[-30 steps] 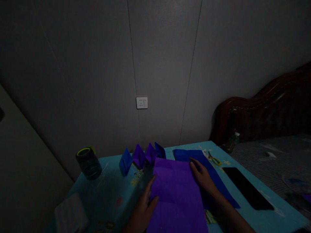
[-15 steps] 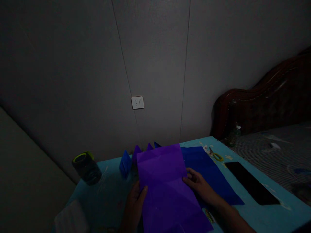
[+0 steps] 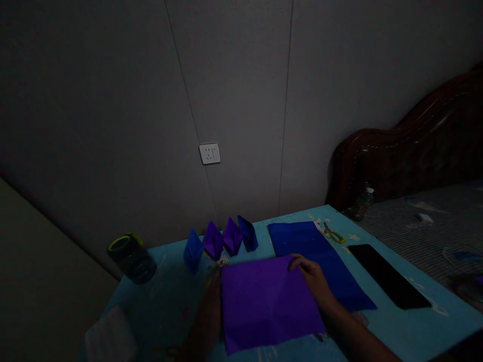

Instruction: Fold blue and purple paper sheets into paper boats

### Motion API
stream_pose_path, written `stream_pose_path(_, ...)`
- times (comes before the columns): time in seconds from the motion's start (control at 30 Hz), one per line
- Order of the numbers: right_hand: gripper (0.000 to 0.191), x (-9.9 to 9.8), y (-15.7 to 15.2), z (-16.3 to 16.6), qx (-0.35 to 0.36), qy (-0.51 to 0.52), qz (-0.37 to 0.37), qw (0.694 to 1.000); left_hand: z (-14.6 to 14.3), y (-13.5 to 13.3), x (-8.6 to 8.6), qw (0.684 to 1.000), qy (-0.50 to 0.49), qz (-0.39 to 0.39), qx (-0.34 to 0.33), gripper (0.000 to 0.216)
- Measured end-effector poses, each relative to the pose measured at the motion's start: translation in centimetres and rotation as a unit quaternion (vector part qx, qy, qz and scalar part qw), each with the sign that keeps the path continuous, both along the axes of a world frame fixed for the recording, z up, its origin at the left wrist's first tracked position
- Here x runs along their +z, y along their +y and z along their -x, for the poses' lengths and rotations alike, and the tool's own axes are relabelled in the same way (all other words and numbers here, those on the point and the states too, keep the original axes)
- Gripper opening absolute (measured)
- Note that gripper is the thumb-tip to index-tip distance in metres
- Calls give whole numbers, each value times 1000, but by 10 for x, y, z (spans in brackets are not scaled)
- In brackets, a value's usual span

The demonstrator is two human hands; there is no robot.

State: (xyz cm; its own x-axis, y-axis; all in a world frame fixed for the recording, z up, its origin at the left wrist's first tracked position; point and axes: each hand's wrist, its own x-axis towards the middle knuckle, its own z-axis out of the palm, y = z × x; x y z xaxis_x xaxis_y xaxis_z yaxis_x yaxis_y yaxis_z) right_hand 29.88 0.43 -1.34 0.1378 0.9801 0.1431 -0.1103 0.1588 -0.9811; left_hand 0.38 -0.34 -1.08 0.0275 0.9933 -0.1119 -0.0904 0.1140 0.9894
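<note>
A sheet of purple paper (image 3: 269, 304) with faint crease lines is in front of me, low over the table. My right hand (image 3: 310, 276) grips its upper right corner, fingers closed on the edge. Along the paper's left edge is my left hand (image 3: 213, 291), dark and blurred, so its fingers cannot be made out. Behind the sheet stand folded paper pieces: a light blue one (image 3: 193, 251), two purple ones (image 3: 213, 240) and a dark blue one (image 3: 247, 234). To the right of the purple sheet, blue paper (image 3: 320, 256) lies flat.
A dark cup with a yellow-green rim (image 3: 132, 259) stands at the left of the blue table (image 3: 169, 296). Scissors with yellow handles (image 3: 335, 235) and a flat black rectangle (image 3: 389, 276) lie at the right. A white block-like item (image 3: 110, 337) is at front left.
The purple sheet's top edge has come down and the sheet looks much shorter, uncovering the folded pieces behind. My right hand has shifted to its upper right corner.
</note>
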Motion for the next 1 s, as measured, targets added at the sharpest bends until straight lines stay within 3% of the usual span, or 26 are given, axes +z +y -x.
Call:
stream_pose_path(0.13,29,-3,-3,3,-17,-39,-21,999,-9,0,-12,997,-46,52,-34,66)
stream_pose_path(0.23,33,0,-4,6,-30,-42,25,998,-10,0,-16,997,-51,38,-39,73)
stream_pose_path(0.33,46,6,-5,9,-28,2,89,996,-6,4,-22,1000,23,-7,19,67)
stream_pose_path(0.47,49,11,-8,14,42,41,102,993,-2,7,-27,986,146,-49,61,52)
stream_pose_path(0.6,47,5,-8,15,102,27,110,988,-1,5,-21,964,222,-146,-8,36)
stream_pose_path(0.7,49,0,-6,17,131,22,87,987,-1,3,-16,936,262,-227,-56,38)
stream_pose_path(0.87,47,-2,-7,24,113,-79,51,989,-5,-3,-15,904,338,-240,-105,55)
stream_pose_path(1.0,38,-10,-10,26,96,-232,5,968,-11,-11,-11,877,404,-231,-118,44)
